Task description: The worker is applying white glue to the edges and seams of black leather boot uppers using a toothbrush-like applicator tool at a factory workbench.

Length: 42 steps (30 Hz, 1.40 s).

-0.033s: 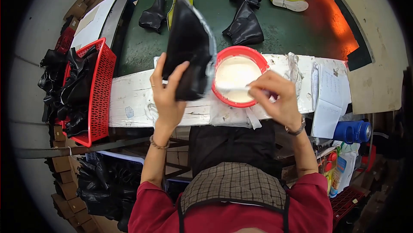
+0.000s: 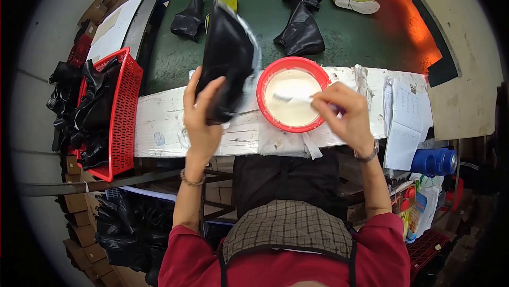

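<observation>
My left hand point(image 2: 204, 120) is closed on a black leather boot upper point(image 2: 227, 56), fingers and thumb gripping its lower left end. A whitish strip runs along the piece's right edge, which is blurred. My right hand point(image 2: 347, 112) pinches a small pale brush point(image 2: 299, 99). Its dark bristles lie over the creamy white liquid point(image 2: 292, 83) inside a red bowl point(image 2: 261, 86). That bowl sits just right of the boot upper, on a white board point(image 2: 159, 122) along the table's near side. Most of the brush's handle end is hidden by my fingers.
More black boots point(image 2: 302, 29) and yellow-green shoe forms point(image 2: 354, 2) stand or lie on the green surface point(image 2: 249, 27). At left is a red basket point(image 2: 124, 112) full of black uppers. Papers point(image 2: 405, 112) and a blue jug point(image 2: 435, 162) are at right.
The boot upper has shifted slightly left and down, away from the bowl. My right hand has moved a little right, and the brush's bristles now show over the liquid.
</observation>
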### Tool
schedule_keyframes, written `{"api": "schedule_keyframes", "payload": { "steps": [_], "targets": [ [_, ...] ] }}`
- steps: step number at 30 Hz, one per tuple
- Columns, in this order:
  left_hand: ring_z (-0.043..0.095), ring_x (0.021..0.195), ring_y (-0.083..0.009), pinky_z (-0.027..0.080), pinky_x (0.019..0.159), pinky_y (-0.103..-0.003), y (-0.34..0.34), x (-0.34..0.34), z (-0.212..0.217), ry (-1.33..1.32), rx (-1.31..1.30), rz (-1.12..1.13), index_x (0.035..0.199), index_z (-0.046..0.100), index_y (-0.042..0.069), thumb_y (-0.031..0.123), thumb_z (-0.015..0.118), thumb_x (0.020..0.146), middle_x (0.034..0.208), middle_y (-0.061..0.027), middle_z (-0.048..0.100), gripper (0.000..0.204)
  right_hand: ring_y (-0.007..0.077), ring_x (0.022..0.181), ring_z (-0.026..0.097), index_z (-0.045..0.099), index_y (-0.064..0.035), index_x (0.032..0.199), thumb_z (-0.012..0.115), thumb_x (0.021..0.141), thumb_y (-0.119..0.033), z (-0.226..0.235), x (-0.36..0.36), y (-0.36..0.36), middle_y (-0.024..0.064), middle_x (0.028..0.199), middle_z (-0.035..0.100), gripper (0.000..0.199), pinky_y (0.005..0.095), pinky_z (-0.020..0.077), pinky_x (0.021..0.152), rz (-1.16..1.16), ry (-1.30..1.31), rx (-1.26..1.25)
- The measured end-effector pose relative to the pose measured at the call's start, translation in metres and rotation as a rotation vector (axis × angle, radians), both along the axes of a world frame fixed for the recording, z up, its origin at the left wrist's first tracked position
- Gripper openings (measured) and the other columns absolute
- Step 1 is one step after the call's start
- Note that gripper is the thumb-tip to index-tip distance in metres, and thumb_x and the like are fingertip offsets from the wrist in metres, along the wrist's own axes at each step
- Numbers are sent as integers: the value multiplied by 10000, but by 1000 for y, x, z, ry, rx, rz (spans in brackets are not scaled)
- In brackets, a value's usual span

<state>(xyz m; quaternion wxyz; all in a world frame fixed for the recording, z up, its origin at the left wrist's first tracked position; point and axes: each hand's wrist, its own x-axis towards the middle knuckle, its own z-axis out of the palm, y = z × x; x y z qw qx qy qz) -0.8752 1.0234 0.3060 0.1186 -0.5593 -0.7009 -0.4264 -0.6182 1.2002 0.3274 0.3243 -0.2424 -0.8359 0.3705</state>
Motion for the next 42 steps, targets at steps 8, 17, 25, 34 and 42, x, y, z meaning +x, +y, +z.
{"api": "schedule_keyframes", "payload": {
  "steps": [8, 17, 25, 34, 42],
  "targets": [
    [397, 397, -110, 295, 347, -243, -58, -39, 10, -1280, -30, -105, 849, 594, -38, -101, 474, 713, 594, -40, 518, 192, 260, 753, 673, 756, -104, 825, 768, 789, -188, -50, 17, 40, 41, 777, 652, 92, 409, 526, 642, -153, -460, 490],
    [406, 368, -110, 242, 285, -229, -60, -33, 8, -1646, -160, -191, 1033, 628, -84, -110, 457, 660, 614, -60, 550, 412, 137, 807, 671, 764, -11, 972, 797, 803, 22, 16, -10, 31, 69, 921, 684, 176, 245, 530, 700, 157, 177, 105],
    [396, 368, -116, 210, 291, -227, -67, -46, 5, -1598, -89, -278, 1038, 620, -99, -116, 449, 639, 636, -71, 563, 435, 126, 710, 648, 776, -78, 914, 834, 776, -78, 6, 20, 27, 18, 870, 713, 149, 274, 437, 716, 32, 41, 134],
    [389, 392, -112, 221, 308, -247, -45, -18, 6, -1649, -377, -345, 1144, 591, -73, -155, 435, 673, 723, -110, 593, 503, 124, 743, 615, 778, -111, 942, 804, 831, -131, 15, -26, 35, -10, 858, 695, 116, 304, 363, 800, 163, 117, 279],
    [415, 394, -86, 284, 355, -271, -38, -5, 24, -1438, -589, -364, 1166, 599, -79, -131, 450, 719, 583, -40, 534, 474, 98, 775, 617, 786, -118, 920, 811, 830, -147, 34, -23, 34, -23, 842, 698, 98, 303, 358, 802, 260, 32, 283]
  ]
}}
